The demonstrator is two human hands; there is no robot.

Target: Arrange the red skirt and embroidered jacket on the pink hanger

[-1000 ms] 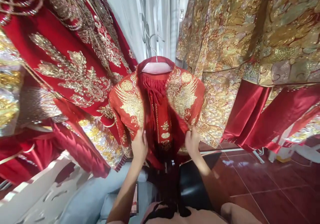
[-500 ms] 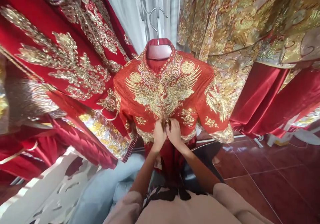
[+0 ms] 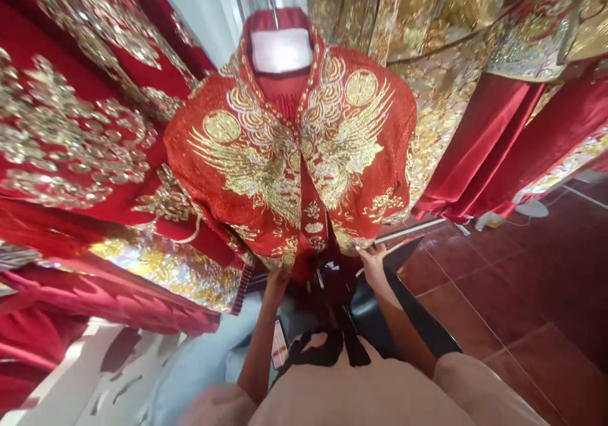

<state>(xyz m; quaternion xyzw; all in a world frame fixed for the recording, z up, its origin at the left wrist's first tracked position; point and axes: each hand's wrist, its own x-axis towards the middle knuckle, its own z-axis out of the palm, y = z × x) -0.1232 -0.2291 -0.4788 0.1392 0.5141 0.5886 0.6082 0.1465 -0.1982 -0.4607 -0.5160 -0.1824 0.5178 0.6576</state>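
Observation:
A red jacket point(image 3: 209, 185) with gold bird embroidery hangs in front of me on a metal hanger point(image 3: 273, 2). Its front is parted at the lower middle, and a red inner garment with gold motifs point(image 3: 313, 226) shows in the gap. My left hand point(image 3: 277, 281) grips the bottom hem on the left side of the opening, its fingertips partly hidden by the cloth. On the other side, my right hand point(image 3: 373, 264) pinches the hem's corner, with some fingers stretched out.
Red cloth with beaded gold work point(image 3: 80, 135) hangs close on the left. Gold patterned garments point(image 3: 441, 27) and red satin drapes point(image 3: 479, 141) hang to the right. A phone point(image 3: 279, 345) lies by my left forearm. Red floor tiles point(image 3: 503, 299) stretch out at lower right.
My hands have moved from together at the jacket's middle front to apart at the lower hem. The jacket front has opened, and the jacket looks nearer.

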